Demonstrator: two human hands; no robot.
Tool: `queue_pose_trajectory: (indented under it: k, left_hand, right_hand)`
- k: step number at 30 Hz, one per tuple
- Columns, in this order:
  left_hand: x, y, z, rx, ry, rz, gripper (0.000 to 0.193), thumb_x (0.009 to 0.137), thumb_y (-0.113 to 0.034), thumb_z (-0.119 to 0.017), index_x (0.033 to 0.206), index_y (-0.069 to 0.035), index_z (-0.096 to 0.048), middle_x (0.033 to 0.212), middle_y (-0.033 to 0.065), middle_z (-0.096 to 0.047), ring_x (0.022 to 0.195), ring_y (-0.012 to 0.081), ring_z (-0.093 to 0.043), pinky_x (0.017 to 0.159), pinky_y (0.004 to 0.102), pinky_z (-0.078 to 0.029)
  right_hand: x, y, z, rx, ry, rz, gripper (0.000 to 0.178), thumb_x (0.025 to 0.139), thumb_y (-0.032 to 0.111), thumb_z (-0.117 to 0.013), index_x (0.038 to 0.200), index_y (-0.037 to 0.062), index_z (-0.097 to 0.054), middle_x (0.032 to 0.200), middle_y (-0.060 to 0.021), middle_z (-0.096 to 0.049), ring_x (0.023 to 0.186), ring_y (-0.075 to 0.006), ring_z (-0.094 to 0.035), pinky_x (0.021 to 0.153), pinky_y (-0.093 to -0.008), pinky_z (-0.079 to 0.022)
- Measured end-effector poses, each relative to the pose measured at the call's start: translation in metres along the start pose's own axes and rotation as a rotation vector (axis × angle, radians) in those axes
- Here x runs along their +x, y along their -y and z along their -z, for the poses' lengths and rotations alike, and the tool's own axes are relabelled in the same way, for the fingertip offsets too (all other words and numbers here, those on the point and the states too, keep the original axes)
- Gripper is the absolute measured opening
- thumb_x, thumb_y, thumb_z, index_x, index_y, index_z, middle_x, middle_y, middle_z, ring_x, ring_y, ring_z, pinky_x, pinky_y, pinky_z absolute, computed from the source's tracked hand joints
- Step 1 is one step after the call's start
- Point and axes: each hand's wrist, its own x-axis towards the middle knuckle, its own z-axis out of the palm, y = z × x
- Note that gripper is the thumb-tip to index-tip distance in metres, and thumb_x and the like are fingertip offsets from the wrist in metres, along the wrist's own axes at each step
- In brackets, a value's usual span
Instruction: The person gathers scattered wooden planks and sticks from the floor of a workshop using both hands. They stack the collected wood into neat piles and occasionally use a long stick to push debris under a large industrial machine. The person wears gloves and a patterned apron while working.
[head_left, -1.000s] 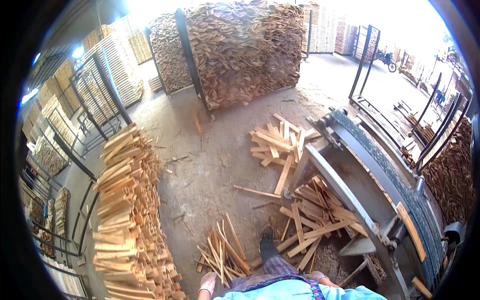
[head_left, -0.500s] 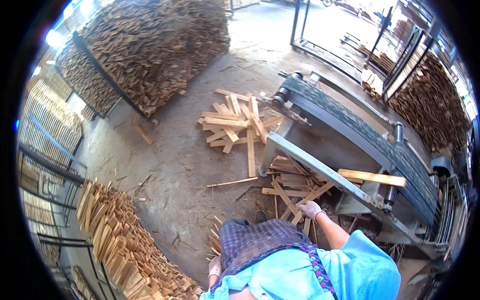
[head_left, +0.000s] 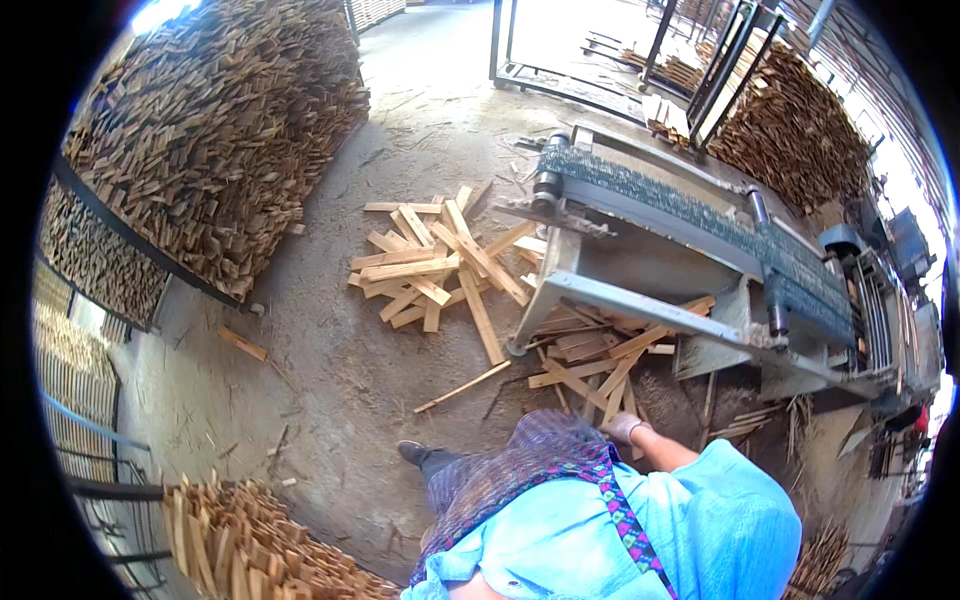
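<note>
My right hand (head_left: 625, 427), in a pale glove, reaches down beside the conveyor's leg. Its fingers close around the lower end of a wooden slat (head_left: 616, 391), though my apron partly covers them. More slats (head_left: 585, 347) lie in a crossed heap under the near end of the conveyor frame, just beyond that hand. My left hand is out of sight, below my blue shirt and dark patterned apron.
A belt conveyor (head_left: 660, 205) on a grey metal frame (head_left: 640, 318) stands at the right. Left of it lies a loose pile of slats (head_left: 420, 262) on the floor. Stacked wood (head_left: 220, 130) rises at the far left; another stack (head_left: 255, 545) stands near left.
The view has swung right. A slat that lay across the conveyor's near edge is gone from there. My left hand has dropped out of view, and my left foot now shows.
</note>
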Motion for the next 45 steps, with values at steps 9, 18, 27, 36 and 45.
queue_pose_trajectory:
  k: [9, 18, 27, 36, 45]
  left_hand:
    - [0.073, 0.079, 0.173, 0.240, 0.080, 0.101, 0.049, 0.101, -0.020, -0.038, 0.148, -0.003, -0.035, 0.153, 0.0159, -0.034, 0.141, 0.0300, -0.035, 0.115, 0.0421, -0.031]
    - [0.120, 0.112, 0.332, 0.681, 0.097, -0.010, 0.054, 0.102, -0.023, -0.039, 0.152, -0.004, -0.036, 0.157, 0.0173, -0.035, 0.144, 0.0310, -0.035, 0.118, 0.0416, -0.031]
    - [0.155, 0.035, 0.409, 0.092, -0.153, -0.058, 0.048, 0.097, -0.030, -0.053, 0.134, 0.000, -0.059, 0.134, 0.0298, -0.057, 0.127, 0.0427, -0.055, 0.106, 0.0437, -0.043]
    - [0.178, 0.120, 0.445, 0.460, 0.141, 0.008, 0.043, 0.101, -0.032, -0.044, 0.120, -0.001, -0.066, 0.126, 0.0285, -0.061, 0.117, 0.0444, -0.056, 0.101, 0.0500, -0.044]
    - [0.321, 0.015, 0.550, 0.454, 0.164, 0.001, 0.040, 0.101, -0.031, -0.042, 0.113, -0.002, -0.066, 0.116, 0.0265, -0.064, 0.105, 0.0423, -0.061, 0.091, 0.0512, -0.046]
  right_hand:
    - [-0.037, 0.306, 0.122, 0.388, 0.085, 0.022, 0.057, 0.086, 0.050, -0.062, 0.115, 0.0024, -0.073, 0.114, -0.0214, -0.072, 0.109, -0.0358, -0.068, 0.094, -0.0419, -0.051]
    - [-0.027, 0.384, 0.095, 0.371, 0.230, 0.002, 0.048, 0.085, 0.046, -0.064, 0.107, 0.0046, -0.075, 0.098, -0.0170, -0.075, 0.092, -0.0285, -0.072, 0.083, -0.0402, -0.054]
    - [0.062, 0.481, 0.083, 0.532, 0.237, -0.037, 0.049, 0.087, 0.047, -0.064, 0.083, -0.0002, -0.076, 0.073, -0.0178, -0.072, 0.064, -0.0296, -0.069, 0.064, -0.0424, -0.053]
    - [0.128, 0.558, 0.204, 0.613, 0.200, -0.046, 0.046, 0.086, 0.038, -0.067, 0.109, -0.0006, -0.073, 0.088, -0.0149, -0.074, 0.075, -0.0234, -0.072, 0.070, -0.0362, -0.056]
    - [0.164, 0.553, 0.273, 0.674, -0.165, -0.225, 0.049, 0.087, 0.043, -0.067, 0.113, 0.0023, -0.073, 0.093, -0.0175, -0.075, 0.079, -0.0241, -0.073, 0.075, -0.0373, -0.056]
